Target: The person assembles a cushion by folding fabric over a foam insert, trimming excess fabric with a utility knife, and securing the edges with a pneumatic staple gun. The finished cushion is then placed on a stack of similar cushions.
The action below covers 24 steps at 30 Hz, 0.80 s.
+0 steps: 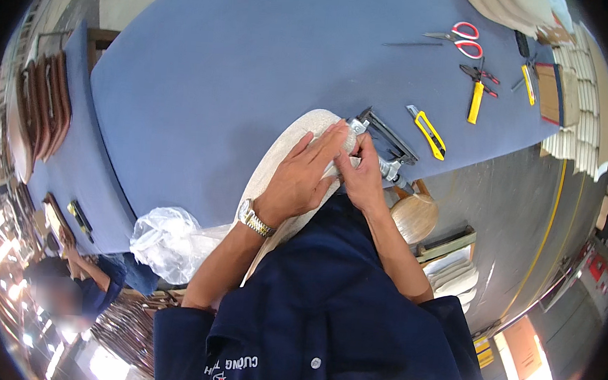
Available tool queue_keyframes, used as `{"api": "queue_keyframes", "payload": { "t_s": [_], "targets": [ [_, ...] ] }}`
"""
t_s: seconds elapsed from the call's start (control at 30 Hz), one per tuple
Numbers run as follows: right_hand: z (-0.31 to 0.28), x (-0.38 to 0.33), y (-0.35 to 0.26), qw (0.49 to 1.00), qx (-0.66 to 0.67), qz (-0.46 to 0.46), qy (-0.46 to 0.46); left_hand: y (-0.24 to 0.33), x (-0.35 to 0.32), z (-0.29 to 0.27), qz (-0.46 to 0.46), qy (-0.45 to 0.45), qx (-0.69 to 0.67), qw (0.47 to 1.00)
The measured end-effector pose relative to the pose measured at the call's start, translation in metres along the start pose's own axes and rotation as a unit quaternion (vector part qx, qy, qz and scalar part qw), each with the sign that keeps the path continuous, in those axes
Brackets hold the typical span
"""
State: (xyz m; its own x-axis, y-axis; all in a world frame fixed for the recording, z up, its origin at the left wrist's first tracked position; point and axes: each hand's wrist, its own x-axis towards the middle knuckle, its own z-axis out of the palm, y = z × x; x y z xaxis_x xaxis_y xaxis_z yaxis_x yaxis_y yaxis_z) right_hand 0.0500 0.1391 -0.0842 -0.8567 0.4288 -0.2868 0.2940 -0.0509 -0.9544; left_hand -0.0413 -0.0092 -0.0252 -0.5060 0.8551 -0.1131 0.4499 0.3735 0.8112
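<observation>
The cream panel [285,139] lies beneath the left grip [305,168].

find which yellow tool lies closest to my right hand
The yellow utility knife right of the black-and-silver tool is closest to your right hand; the yellow-handled tool below the scissors and the others lie farther off.

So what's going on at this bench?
A person has the left hand spread flat on a curved beige panel, with the right hand at its edge; its exact grip is hard to see. Just beyond lies a black-and-silver tool. A yellow cutter, pliers and scissors lie farther right on the blue table, untouched.
</observation>
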Motion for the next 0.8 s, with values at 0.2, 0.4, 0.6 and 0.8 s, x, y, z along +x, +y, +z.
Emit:
{"api": "queue_keyframes", "payload": {
  "t_s": [0.2,0.4,0.6,0.8],
  "targets": [
    [-0.001,-0.011,-0.011,0.998,0.056,0.012,-0.026,0.001,-0.008,0.007,-0.014,0.070,0.076,0.995],
    [-0.020,-0.013,-0.003,0.986,0.159,0.028,-0.046,0.001,-0.011,0.008,-0.005,0.136,0.087,0.987],
    [-0.059,-0.007,0.062,0.908,-0.413,-0.047,0.057,-0.002,-0.013,0.014,0.004,0.173,0.081,0.982],
    [-0.061,0.014,0.067,0.899,-0.437,-0.030,-0.022,0.002,-0.011,0.009,-0.012,0.175,0.095,0.980]
  ]
}}
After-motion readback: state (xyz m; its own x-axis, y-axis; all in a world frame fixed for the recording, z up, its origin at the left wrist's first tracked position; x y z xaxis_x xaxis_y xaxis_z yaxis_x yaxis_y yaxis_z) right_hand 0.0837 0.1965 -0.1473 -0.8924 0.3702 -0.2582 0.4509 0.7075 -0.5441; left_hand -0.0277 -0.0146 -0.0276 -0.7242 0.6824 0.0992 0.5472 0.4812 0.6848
